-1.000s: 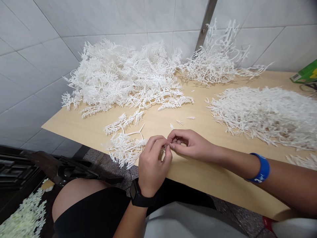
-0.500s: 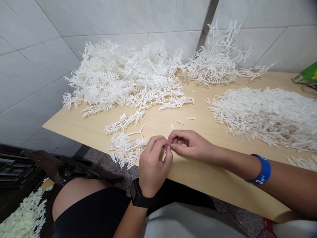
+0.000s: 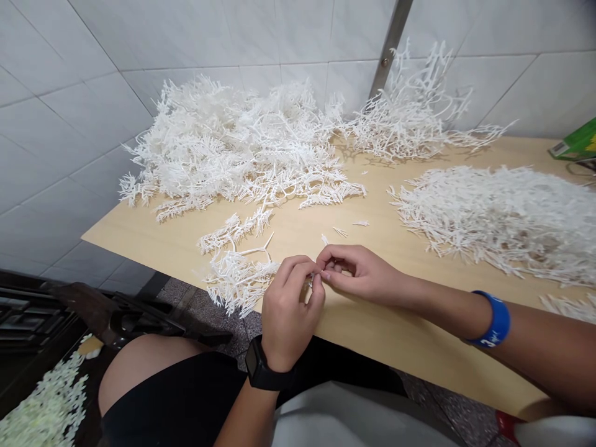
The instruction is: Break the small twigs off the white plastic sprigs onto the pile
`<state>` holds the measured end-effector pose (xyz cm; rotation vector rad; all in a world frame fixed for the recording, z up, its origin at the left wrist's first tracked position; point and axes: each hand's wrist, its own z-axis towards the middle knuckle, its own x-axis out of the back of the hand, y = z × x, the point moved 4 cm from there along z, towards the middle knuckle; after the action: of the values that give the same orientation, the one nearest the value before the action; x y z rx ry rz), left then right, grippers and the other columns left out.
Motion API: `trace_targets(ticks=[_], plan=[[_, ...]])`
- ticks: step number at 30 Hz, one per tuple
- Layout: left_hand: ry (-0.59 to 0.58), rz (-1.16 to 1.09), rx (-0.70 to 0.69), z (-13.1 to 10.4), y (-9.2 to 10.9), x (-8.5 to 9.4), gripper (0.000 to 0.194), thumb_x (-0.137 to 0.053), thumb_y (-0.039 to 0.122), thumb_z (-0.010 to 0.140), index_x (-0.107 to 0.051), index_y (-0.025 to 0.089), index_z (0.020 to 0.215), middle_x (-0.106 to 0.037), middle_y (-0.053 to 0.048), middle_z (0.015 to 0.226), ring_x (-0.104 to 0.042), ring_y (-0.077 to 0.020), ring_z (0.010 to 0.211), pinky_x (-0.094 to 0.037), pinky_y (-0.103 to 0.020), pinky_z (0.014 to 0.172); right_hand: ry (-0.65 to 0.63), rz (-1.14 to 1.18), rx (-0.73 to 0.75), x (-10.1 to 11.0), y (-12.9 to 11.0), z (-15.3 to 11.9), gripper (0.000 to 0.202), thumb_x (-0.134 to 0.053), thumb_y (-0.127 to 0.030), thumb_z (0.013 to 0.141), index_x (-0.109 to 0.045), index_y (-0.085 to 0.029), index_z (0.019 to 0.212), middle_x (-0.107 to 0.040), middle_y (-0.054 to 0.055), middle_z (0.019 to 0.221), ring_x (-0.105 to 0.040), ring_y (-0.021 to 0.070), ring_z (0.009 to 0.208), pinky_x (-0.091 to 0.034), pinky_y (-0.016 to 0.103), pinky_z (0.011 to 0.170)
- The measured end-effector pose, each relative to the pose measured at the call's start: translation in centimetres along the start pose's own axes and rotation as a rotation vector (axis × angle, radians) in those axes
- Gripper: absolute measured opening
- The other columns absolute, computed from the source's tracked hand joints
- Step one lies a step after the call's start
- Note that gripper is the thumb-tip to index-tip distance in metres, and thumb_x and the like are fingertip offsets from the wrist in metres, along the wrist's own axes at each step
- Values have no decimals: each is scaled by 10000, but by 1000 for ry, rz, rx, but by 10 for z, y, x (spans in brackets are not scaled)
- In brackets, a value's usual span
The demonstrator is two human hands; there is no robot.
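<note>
My left hand (image 3: 289,304), with a black watch on its wrist, is closed in a pinch above the table's near edge. Its fingertips meet those of my right hand (image 3: 365,270), which is also pinched and has a blue band on the forearm. A small white plastic piece (image 3: 321,272) shows as a speck between the fingertips; the fingers hide most of it. Just left of my left hand lies a clump of white branched plastic sprigs (image 3: 238,279). Beyond my right hand are a few loose white slivers (image 3: 340,232).
On the wooden tabletop (image 3: 377,341), a large heap of white sprigs (image 3: 233,143) lies at the back left. Bare white branching stems (image 3: 405,127) lean near a metal post (image 3: 390,46). A pile of small white pieces (image 3: 507,217) spreads at right, near a green box (image 3: 577,141).
Both hands keep the same pinch at the same spot. The view has shifted very slightly; nothing else has visibly moved.
</note>
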<state>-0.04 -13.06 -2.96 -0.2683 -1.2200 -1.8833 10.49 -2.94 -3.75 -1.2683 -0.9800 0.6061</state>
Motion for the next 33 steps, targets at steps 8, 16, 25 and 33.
trace_targets(ticks=[8,16,25,33], plan=[[1,6,2,0,0,0,134,-545,89,880,-594,197,942,-638,-44,973,-614,-142,900,-498,-255,787,1,-1,3,0,-1,0,76,-569,-216,843,-609,-156,868,-547,-14,723,-454,106,646,-364,232,592],[4,9,-2,-1,0,0,138,-548,84,878,-592,198,942,-638,-41,973,-614,-138,909,-498,-250,799,3,-5,3,0,-1,0,72,-571,-215,842,-610,-161,869,-542,-18,714,-453,104,637,-364,229,583],[10,24,-2,0,0,0,134,-538,90,878,-587,201,933,-643,-49,970,-623,-153,910,-511,-259,792,13,-46,29,-1,0,0,77,-558,-195,839,-610,-164,887,-577,-6,745,-492,111,661,-393,229,602],[9,16,-8,-1,1,0,135,-541,86,879,-588,200,936,-642,-51,974,-618,-153,921,-510,-262,810,22,-39,23,0,-1,-1,62,-566,-207,828,-598,-172,867,-582,-2,748,-494,114,659,-399,231,598]])
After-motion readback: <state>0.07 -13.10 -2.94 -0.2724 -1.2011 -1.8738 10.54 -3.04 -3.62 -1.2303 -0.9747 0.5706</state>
